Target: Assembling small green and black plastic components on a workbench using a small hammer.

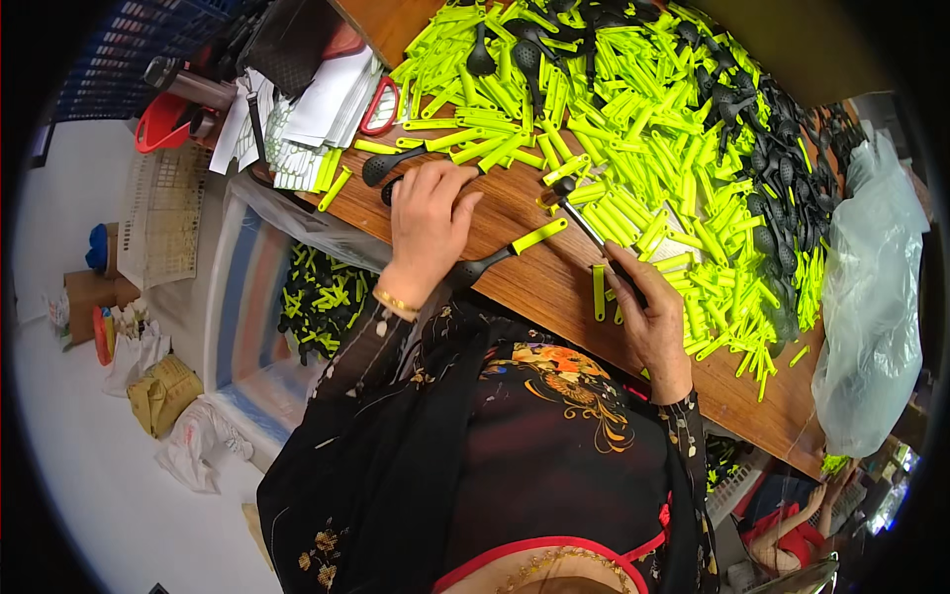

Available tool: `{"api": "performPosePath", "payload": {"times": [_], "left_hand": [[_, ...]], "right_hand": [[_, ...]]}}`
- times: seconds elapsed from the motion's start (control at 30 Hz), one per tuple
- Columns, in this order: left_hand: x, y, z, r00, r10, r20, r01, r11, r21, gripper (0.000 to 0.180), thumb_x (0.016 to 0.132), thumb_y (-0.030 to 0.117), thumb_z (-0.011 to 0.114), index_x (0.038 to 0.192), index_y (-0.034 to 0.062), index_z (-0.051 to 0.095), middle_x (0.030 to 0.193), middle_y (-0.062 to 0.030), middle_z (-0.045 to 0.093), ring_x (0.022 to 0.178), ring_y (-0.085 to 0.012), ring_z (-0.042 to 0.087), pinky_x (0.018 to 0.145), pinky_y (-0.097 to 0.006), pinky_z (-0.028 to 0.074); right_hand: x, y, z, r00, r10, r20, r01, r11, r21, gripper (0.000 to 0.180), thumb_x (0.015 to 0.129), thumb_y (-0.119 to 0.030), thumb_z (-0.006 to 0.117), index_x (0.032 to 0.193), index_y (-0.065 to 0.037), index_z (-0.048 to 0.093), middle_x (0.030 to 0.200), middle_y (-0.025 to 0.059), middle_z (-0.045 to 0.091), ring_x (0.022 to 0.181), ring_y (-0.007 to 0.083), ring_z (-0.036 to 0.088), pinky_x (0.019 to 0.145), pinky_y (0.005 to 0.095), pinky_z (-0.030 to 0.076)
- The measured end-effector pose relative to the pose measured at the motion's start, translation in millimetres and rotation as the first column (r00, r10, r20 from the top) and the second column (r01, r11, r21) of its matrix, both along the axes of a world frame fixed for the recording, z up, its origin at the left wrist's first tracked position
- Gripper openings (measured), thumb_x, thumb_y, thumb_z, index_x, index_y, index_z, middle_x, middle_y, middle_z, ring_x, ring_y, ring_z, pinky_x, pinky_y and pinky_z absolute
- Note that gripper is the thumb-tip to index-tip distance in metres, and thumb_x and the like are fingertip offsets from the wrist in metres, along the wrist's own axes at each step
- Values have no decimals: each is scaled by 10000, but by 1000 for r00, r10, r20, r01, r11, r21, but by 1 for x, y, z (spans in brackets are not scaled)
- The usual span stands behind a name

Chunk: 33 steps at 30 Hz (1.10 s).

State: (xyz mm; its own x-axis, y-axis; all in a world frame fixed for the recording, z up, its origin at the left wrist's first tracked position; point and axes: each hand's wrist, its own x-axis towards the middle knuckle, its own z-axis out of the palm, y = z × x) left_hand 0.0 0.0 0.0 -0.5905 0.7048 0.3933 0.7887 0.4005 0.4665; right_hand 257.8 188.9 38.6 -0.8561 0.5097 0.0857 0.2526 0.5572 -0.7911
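My left hand (427,220) is closed over the dark head of a kitchen spoon with a lime-green handle (503,152), low over the wooden table. My fingers cover most of that head. Beside it lies a black slotted spoon (388,165), also with a green handle. In my right hand (648,315) is a hammer (584,218), held by its dark grip, its small head pointing away from me. Between my hands, near the table edge, rests another black spoon (483,265) with a green handle (540,236).
A big heap of loose green handles (633,148) covers the far and right table. Black utensil heads (782,168) lie along its right side. Papers (322,109) and red scissors (380,107) sit far left. A clear plastic bag (871,297) hangs at right; another person (792,530) is beyond.
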Motion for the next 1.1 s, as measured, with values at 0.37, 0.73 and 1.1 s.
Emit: {"api": "performPosePath", "payload": {"times": [0.37,0.73,1.1], "left_hand": [[-2,-22,21,902,-41,430,45,999,2,170,970,121,727,1127,89,783,994,-130,709,888,-343,722,764,-420,554],[14,-29,-6,955,147,258,-142,989,-37,92,894,110,793,981,135,807,975,-9,664,1050,-259,608,935,-417,409],[15,-30,-8,957,166,237,-155,986,-64,72,908,119,779,973,89,783,969,-25,673,1023,-268,593,922,-416,402]], "right_hand": [[-11,-3,5,994,30,-100,-28,999,18,466,955,20,747,1398,-123,721,952,143,711,821,291,684,750,373,551],[-39,-24,0,984,173,-50,-153,950,273,484,928,2,784,1384,-154,736,909,130,697,733,290,686,637,387,544],[-51,-21,-4,970,224,97,-244,911,333,459,970,-69,753,1411,-188,718,885,79,697,680,298,692,607,408,549]]}}
